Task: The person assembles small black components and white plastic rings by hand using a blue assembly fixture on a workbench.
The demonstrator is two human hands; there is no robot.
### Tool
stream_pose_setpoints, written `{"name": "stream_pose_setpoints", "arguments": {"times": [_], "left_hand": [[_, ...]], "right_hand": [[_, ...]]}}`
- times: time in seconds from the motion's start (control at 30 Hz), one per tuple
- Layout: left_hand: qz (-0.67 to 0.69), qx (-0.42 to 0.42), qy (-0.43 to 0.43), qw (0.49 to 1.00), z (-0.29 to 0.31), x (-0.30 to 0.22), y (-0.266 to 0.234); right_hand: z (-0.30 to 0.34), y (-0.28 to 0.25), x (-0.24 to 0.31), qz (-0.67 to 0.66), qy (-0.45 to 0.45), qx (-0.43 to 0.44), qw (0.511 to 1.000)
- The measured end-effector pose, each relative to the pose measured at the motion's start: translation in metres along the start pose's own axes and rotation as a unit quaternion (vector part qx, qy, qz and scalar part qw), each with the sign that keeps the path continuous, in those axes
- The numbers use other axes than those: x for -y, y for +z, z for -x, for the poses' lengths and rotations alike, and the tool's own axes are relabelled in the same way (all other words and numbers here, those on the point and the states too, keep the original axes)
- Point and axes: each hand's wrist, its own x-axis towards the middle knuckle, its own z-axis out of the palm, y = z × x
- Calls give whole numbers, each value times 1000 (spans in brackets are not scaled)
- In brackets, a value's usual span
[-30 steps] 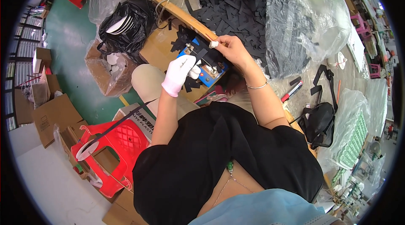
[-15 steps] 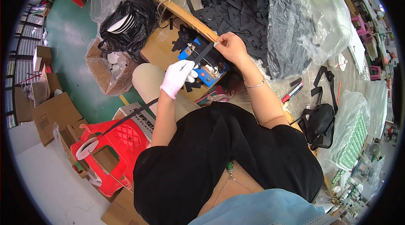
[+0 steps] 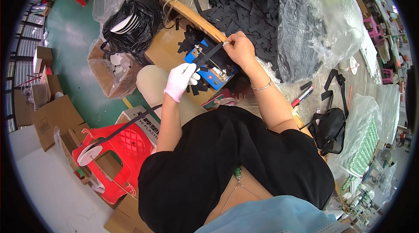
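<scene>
My gloved left hand [image 3: 181,80] pinches a black strap [image 3: 211,56] close to a blue device [image 3: 214,79] with metal fittings. The strap stretches slantwise over the device toward my bare right hand [image 3: 240,49], whose closed fingers grip its far end at the wooden table edge. Behind my left hand, a longer run of the same strap trails back to a white reel [image 3: 88,156] at a red plastic stool [image 3: 126,145]. Short black strap pieces [image 3: 188,41] lie around the device on cardboard. My fingertips partly hide both gripped spots.
A big heap of cut black strips [image 3: 244,10] covers the tabletop beside clear plastic sheeting [image 3: 301,27]. A marker [image 3: 302,96] and a black bag [image 3: 330,130] lie to the right. An open carton [image 3: 107,73] and a black plastic bag [image 3: 131,27] stand at left.
My left hand has shifted slightly down and left. The strap between it and the reel now curves slackly instead of running straight. My right hand has barely moved.
</scene>
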Motion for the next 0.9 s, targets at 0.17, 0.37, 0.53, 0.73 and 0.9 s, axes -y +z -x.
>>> {"name": "stream_pose_setpoints", "arguments": {"times": [0.17, 0.37, 0.53, 0.73, 0.9], "left_hand": [[-24, -19, 5, 1000, -6, 8, 2], [-28, -25, -9, 999, 5, -1, 3], [72, 51, 118, 989, 12, -18, 11], [53, 33, 100, 993, 4, -22, 22], [44, 25, 77, 996, 5, -23, 24]], "right_hand": [[2, -1, 3, 9, -4, -2, 1000], [4, -1, -4, -29, -38, -31, 998], [7, -7, -13, -185, -88, 15, 979], [17, -34, 20, -360, 110, 235, 896], [16, -15, 3, -387, 69, 202, 897]]}}
